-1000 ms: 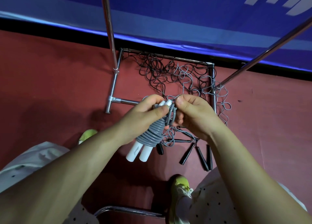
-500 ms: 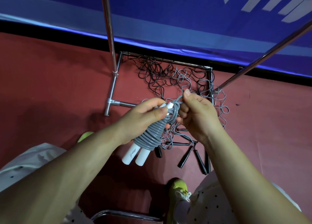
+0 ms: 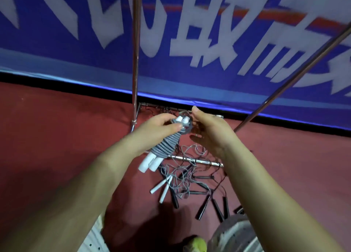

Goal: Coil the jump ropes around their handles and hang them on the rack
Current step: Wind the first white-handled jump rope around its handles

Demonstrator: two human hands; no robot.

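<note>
**Coiled rope in my left hand, rail up and to the right**

Starting at the left, my left hand [image 3: 159, 126] has its fingers and thumb curled round the upper end of the coiled grey rope [image 3: 165, 147], which sits wound over its two white handles [image 3: 150, 162]. The bundle's long axis runs on a slant, handle butts low and to the left, the wrapped top high and to the right. A loose loop of rope [image 3: 188, 126] stands out at that top end.

Just right of it, my right hand [image 3: 207, 132] has its fingers fairly straight and relaxed; I cannot tell whether the fingertips touch the loop, and I see nothing pinched in them.

Further right and above, the slanted rack rail [image 3: 292, 77] climbs toward the upper right corner. I judge the hanging move depends on this: the loop end already points toward that rail, and the right hand is the nearer one to guide it over.

Below on the red floor [image 3: 57, 128] lie the uncoiled ropes [image 3: 182, 179], with black handles [image 3: 202, 208] among them, still to be done.
</note>
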